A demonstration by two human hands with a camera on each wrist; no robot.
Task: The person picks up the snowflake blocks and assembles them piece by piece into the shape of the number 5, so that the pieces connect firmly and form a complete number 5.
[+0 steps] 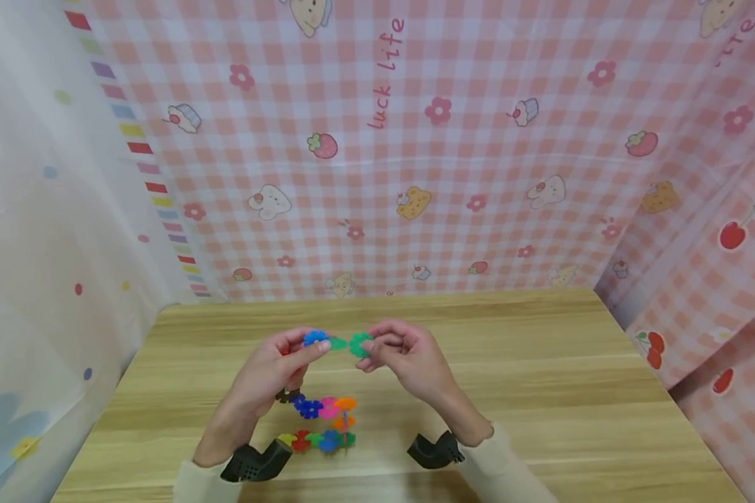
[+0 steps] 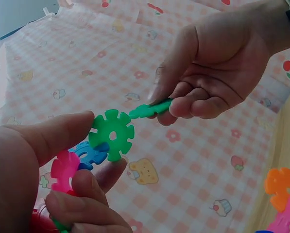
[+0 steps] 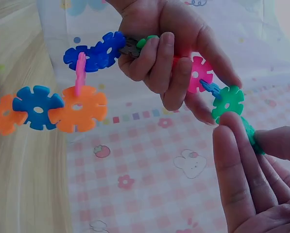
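My left hand (image 1: 267, 370) holds one end of a chain of interlocked plastic snowflake discs. At that end a green disc (image 2: 118, 125) is slotted onto a blue disc (image 2: 90, 154), with a pink disc (image 2: 63, 167) behind it; my thumb and fingers are around these. My right hand (image 1: 413, 358) pinches a loose green snowflake disc (image 2: 152, 109) between thumb and fingers. Its edge is right at the rim of the chain's end disc, turned at an angle to it. Part of the chain inside my left palm is hidden.
Below my left hand the rest of the chain runs over the wooden table (image 1: 509, 405), with dark blue discs (image 1: 310, 409), orange discs (image 1: 345, 404) and a red disc (image 1: 301, 440) bending back leftward. A checked cloth (image 1: 377, 230) hangs behind the table. Black wrist cameras sit on both wrists.
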